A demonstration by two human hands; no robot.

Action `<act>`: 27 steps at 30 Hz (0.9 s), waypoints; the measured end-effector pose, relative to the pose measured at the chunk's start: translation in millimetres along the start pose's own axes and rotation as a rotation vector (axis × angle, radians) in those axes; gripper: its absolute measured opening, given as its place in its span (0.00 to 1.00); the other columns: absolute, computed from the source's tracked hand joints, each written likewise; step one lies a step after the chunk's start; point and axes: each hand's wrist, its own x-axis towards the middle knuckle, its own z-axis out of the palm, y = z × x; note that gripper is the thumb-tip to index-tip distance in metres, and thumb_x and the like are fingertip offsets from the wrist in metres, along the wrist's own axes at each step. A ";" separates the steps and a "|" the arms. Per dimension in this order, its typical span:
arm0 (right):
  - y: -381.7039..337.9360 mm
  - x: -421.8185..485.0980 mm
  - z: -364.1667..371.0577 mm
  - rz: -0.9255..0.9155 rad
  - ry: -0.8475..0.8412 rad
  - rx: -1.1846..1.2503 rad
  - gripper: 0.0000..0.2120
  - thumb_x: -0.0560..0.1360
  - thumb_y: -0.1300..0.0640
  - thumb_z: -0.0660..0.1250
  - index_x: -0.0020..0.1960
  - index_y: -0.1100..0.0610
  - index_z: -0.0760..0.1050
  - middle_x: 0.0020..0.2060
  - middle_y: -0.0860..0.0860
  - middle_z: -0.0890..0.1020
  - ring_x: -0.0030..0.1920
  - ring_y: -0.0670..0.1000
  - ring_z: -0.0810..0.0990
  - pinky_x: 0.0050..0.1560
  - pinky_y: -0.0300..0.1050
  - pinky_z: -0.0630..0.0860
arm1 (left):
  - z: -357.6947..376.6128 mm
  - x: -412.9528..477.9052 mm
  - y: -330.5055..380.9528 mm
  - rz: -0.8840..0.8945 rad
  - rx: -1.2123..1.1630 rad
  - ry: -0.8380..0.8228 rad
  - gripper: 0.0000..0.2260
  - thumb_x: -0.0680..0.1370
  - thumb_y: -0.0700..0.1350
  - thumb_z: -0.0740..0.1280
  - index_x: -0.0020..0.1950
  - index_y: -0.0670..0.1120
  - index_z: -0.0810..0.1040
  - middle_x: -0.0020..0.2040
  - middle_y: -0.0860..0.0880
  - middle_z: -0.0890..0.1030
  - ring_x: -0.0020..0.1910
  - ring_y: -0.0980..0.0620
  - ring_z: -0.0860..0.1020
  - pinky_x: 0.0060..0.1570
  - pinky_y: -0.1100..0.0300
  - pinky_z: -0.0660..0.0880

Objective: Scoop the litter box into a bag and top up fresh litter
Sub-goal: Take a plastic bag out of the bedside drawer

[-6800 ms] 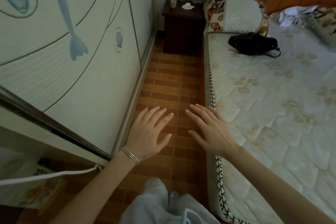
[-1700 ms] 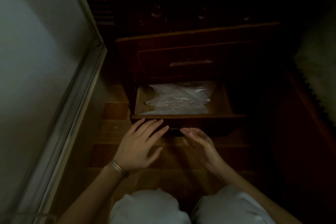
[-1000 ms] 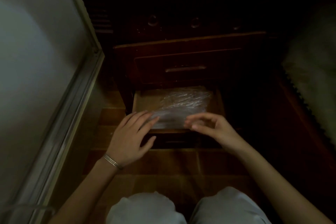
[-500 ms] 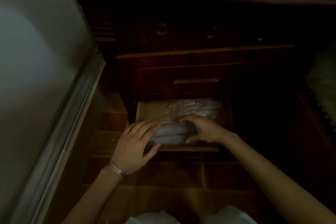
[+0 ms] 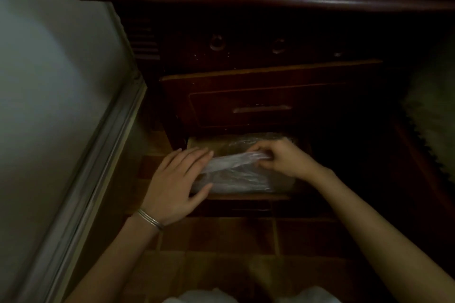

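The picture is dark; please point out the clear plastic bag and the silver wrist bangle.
clear plastic bag (image 5: 234, 161): head view, on its stretched middle part.
silver wrist bangle (image 5: 150, 219): head view, on the band's middle.

Open drawer (image 5: 246, 196) holds crumpled plastic bags (image 5: 236, 179)
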 end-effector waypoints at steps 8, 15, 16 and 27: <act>-68.4 -76.8 -48.8 -0.084 0.032 0.220 0.19 0.68 0.51 0.72 0.58 0.44 0.74 0.50 0.43 0.81 0.52 0.38 0.79 0.53 0.31 0.74 | -52.8 -18.4 27.4 0.134 -0.001 0.166 0.26 0.76 0.57 0.57 0.69 0.45 0.69 0.66 0.48 0.74 0.65 0.50 0.70 0.68 0.54 0.59; -82.0 -153.2 -13.9 -0.078 -0.007 0.430 0.15 0.70 0.52 0.71 0.56 0.47 0.78 0.51 0.42 0.82 0.51 0.42 0.80 0.50 0.32 0.75 | -46.3 -61.7 55.3 0.278 -0.100 0.139 0.26 0.77 0.59 0.55 0.70 0.46 0.67 0.66 0.49 0.74 0.66 0.53 0.68 0.68 0.56 0.58; -78.7 -160.3 -4.9 -0.054 -0.032 0.448 0.14 0.70 0.51 0.71 0.56 0.46 0.78 0.51 0.43 0.82 0.51 0.43 0.81 0.49 0.33 0.76 | -40.3 -67.0 57.9 0.305 -0.110 0.121 0.26 0.78 0.59 0.54 0.70 0.46 0.67 0.66 0.50 0.73 0.66 0.53 0.67 0.68 0.56 0.57; -11.3 -194.1 98.5 0.203 -0.021 0.134 0.13 0.71 0.56 0.71 0.54 0.43 0.76 0.50 0.40 0.80 0.51 0.35 0.76 0.52 0.33 0.73 | 55.8 -82.5 70.4 0.423 -0.053 -0.164 0.23 0.79 0.56 0.54 0.70 0.47 0.69 0.69 0.49 0.72 0.70 0.52 0.66 0.70 0.52 0.58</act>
